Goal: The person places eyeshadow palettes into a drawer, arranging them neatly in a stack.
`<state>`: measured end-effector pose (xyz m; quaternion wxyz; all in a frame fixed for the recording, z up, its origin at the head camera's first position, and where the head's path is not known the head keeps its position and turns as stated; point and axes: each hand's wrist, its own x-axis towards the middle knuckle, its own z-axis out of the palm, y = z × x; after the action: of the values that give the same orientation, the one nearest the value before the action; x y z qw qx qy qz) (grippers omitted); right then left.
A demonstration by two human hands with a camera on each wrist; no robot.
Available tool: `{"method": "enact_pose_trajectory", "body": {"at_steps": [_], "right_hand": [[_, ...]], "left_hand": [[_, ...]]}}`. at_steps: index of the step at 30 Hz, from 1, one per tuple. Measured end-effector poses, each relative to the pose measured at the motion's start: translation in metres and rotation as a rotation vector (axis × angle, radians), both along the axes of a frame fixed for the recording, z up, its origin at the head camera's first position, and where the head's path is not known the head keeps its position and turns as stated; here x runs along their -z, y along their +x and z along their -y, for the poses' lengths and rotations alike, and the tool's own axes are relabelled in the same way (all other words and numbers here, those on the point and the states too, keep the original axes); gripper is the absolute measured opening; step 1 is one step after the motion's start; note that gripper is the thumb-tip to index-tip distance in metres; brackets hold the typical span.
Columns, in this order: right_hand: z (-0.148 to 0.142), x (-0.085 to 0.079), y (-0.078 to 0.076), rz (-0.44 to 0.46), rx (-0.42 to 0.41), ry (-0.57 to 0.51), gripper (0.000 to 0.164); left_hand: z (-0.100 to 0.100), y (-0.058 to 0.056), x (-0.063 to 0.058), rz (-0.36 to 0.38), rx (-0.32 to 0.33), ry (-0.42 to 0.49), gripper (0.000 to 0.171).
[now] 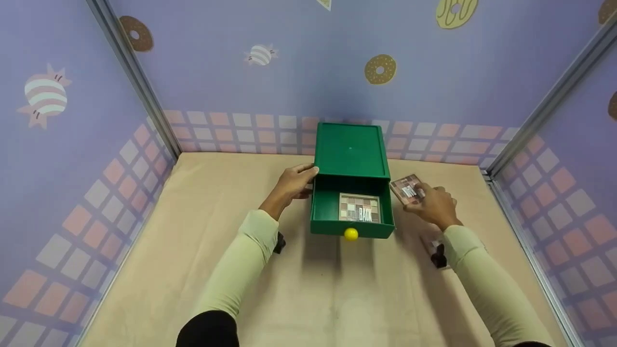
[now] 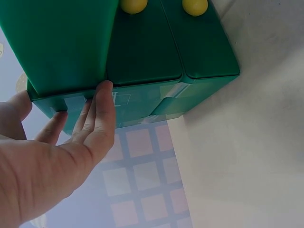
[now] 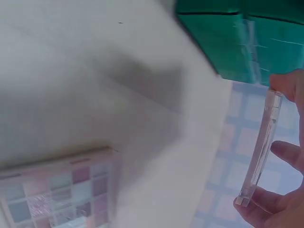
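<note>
A green drawer cabinet (image 1: 351, 149) stands by the back wall, its top drawer (image 1: 326, 205) pulled out. Inside that drawer lies an eyeshadow palette (image 1: 359, 207), face up. My left hand (image 1: 291, 184) touches the cabinet's left side near the front; in the left wrist view its fingers (image 2: 102, 111) lie straight along the side panel. To the right of the drawer, my right hand (image 1: 434, 205) grips a second eyeshadow palette (image 1: 405, 188) by its edges, tilted and raised above the table. The right wrist view shows this palette (image 3: 260, 147) edge-on between thumb and fingers.
Another palette (image 3: 57, 194) lies on the table below the right wrist, mostly covered by the forearm in the head view. Two lower drawers (image 2: 147, 52) are closed, with yellow knobs (image 2: 194, 5). Patterned walls (image 1: 308, 86) surround the cloth-covered table (image 1: 217, 193) on three sides.
</note>
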<state>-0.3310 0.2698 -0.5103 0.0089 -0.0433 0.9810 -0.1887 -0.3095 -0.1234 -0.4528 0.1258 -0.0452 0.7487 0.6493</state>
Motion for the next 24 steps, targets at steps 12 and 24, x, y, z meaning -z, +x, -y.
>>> {"method": "enact_pose_trajectory", "body": {"at_steps": [12, 24], "right_hand": [[0.004, -0.054, 0.007, -0.091, -0.048, -0.020, 0.073], [0.012, -0.094, 0.012, -0.092, -0.173, -0.070, 0.074]], "left_hand": [[0.000, -0.001, -0.001, 0.004, -0.019, -0.018, 0.057], [-0.002, 0.001, 0.000, -0.019, -0.014, -0.050, 0.056]]}}
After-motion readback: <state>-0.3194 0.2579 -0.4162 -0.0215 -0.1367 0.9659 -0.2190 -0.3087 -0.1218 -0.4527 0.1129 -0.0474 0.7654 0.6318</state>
